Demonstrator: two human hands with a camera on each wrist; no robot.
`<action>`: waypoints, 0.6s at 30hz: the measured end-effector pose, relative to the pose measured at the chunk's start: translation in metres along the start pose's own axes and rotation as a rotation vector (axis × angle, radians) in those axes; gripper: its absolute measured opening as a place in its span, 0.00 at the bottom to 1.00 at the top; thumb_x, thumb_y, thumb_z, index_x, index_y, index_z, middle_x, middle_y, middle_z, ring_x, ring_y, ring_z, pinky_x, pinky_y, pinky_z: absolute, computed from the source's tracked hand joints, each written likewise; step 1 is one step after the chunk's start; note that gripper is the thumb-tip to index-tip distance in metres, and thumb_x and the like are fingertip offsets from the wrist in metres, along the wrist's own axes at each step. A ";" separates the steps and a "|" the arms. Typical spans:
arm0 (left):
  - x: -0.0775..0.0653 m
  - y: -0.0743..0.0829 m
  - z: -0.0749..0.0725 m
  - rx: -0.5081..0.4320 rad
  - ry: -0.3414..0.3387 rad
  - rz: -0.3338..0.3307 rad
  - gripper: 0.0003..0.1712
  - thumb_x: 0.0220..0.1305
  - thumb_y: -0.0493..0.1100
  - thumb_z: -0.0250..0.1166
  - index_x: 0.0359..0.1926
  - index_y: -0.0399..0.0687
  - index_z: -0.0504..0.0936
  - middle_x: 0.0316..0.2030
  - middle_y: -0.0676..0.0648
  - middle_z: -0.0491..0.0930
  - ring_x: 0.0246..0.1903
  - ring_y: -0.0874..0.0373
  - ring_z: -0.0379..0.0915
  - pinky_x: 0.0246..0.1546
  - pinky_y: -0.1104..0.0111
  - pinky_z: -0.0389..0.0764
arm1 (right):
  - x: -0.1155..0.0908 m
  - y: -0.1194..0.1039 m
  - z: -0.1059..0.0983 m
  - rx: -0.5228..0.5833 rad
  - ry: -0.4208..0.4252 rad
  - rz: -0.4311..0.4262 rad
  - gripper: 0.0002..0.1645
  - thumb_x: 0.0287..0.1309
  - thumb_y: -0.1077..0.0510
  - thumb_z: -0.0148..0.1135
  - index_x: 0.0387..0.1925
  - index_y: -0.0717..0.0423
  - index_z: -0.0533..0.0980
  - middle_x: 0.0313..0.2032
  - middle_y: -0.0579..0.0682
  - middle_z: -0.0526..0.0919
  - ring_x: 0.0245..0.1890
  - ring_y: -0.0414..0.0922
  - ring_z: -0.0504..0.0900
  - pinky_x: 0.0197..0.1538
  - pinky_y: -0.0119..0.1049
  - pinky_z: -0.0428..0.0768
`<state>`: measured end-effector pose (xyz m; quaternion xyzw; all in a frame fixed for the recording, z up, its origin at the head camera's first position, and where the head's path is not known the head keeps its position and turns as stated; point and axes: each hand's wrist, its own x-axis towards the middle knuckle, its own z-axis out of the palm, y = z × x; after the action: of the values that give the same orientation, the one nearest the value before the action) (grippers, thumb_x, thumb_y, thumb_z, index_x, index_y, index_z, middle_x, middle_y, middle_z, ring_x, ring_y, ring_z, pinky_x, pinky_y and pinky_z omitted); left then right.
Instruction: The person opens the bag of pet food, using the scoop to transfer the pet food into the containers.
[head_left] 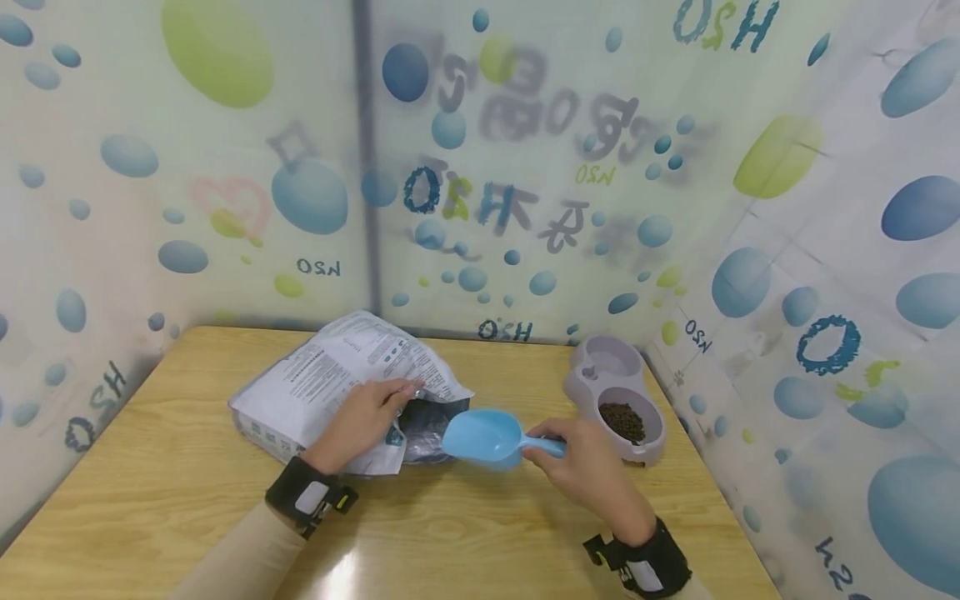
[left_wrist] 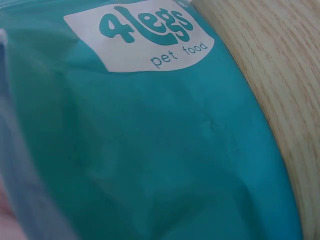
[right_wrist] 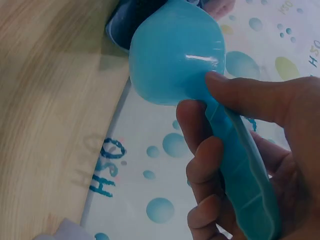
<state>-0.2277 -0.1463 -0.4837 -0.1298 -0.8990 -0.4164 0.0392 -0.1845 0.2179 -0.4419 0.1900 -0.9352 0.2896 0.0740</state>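
A white pet food bag [head_left: 322,375] lies on the table with its mouth facing right. My left hand [head_left: 363,421] pinches the upper edge of that mouth and holds it apart, showing the dark lining. In the left wrist view the bag's teal side [left_wrist: 160,135] fills most of the picture. My right hand [head_left: 588,467] grips a light blue scoop [head_left: 483,437] by its handle, fingers wrapped around it in the right wrist view. The scoop's front edge is at the bag's opening, and its bowl looks bare inside.
A grey double pet bowl [head_left: 573,385] stands at the right edge of the wooden table [head_left: 465,533]. Brown kibble [head_left: 622,422] lies in its nearer compartment. Patterned walls [head_left: 525,167] rise behind the table and on both sides.
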 end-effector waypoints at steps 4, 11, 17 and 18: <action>0.000 0.000 0.000 0.003 -0.002 -0.004 0.24 0.95 0.52 0.57 0.77 0.52 0.87 0.23 0.54 0.66 0.18 0.65 0.57 0.24 0.67 0.67 | 0.003 -0.002 0.011 -0.053 0.001 -0.027 0.08 0.66 0.51 0.88 0.43 0.45 0.96 0.40 0.40 0.97 0.37 0.34 0.90 0.43 0.32 0.85; 0.000 -0.001 0.000 0.005 -0.006 0.006 0.25 0.95 0.54 0.56 0.77 0.50 0.86 0.23 0.53 0.66 0.18 0.64 0.58 0.24 0.67 0.66 | 0.008 -0.007 0.026 -0.112 -0.025 -0.036 0.09 0.66 0.50 0.88 0.43 0.46 0.94 0.34 0.38 0.91 0.30 0.33 0.76 0.34 0.30 0.74; 0.001 -0.001 0.001 0.006 -0.006 0.011 0.25 0.95 0.54 0.56 0.77 0.51 0.87 0.23 0.53 0.67 0.18 0.64 0.58 0.24 0.66 0.67 | 0.012 -0.013 0.035 -0.155 -0.044 -0.027 0.10 0.67 0.49 0.87 0.44 0.47 0.94 0.30 0.37 0.87 0.26 0.34 0.74 0.31 0.30 0.71; 0.001 0.000 0.001 0.006 -0.008 0.010 0.25 0.95 0.55 0.56 0.77 0.51 0.86 0.23 0.53 0.67 0.18 0.64 0.58 0.24 0.66 0.67 | 0.013 -0.014 0.035 -0.161 -0.049 -0.024 0.10 0.68 0.49 0.87 0.44 0.47 0.93 0.29 0.37 0.86 0.26 0.35 0.74 0.30 0.30 0.70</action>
<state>-0.2283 -0.1460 -0.4843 -0.1355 -0.8999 -0.4128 0.0383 -0.1914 0.1832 -0.4605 0.2017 -0.9546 0.2079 0.0696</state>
